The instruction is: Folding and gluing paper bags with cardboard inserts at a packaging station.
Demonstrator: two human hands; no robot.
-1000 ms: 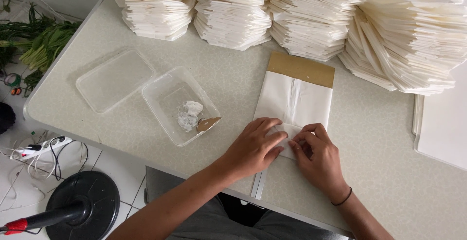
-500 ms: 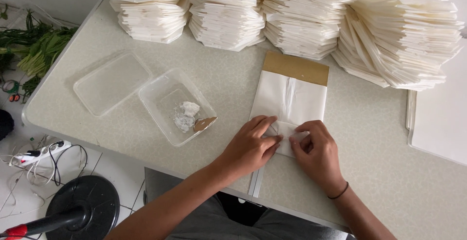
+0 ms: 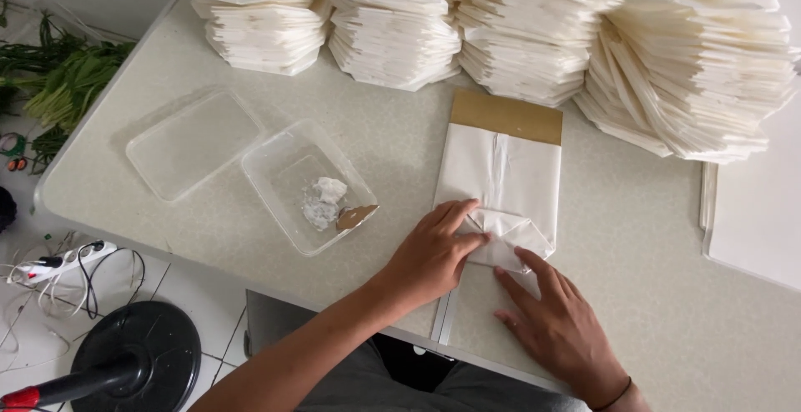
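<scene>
White paper sheet (image 3: 501, 182), wrapped over a brown cardboard template (image 3: 506, 116), lies near the front edge of the surface (image 3: 651, 237). Left hand (image 3: 430, 253) presses the folded bottom flap (image 3: 509, 241) flat, fingers extended, gripping nothing. Right hand (image 3: 559, 324) rests open beside it, fingertips on the flap edge. Step in hand appears to be bottom folding; next, crease firmly.

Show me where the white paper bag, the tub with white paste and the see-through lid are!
white paper bag (image 3: 509, 174), head view, on its flat upper panel.
tub with white paste (image 3: 279, 157), head view, on its far rim.
see-through lid (image 3: 192, 141), head view, on its flat middle.
</scene>
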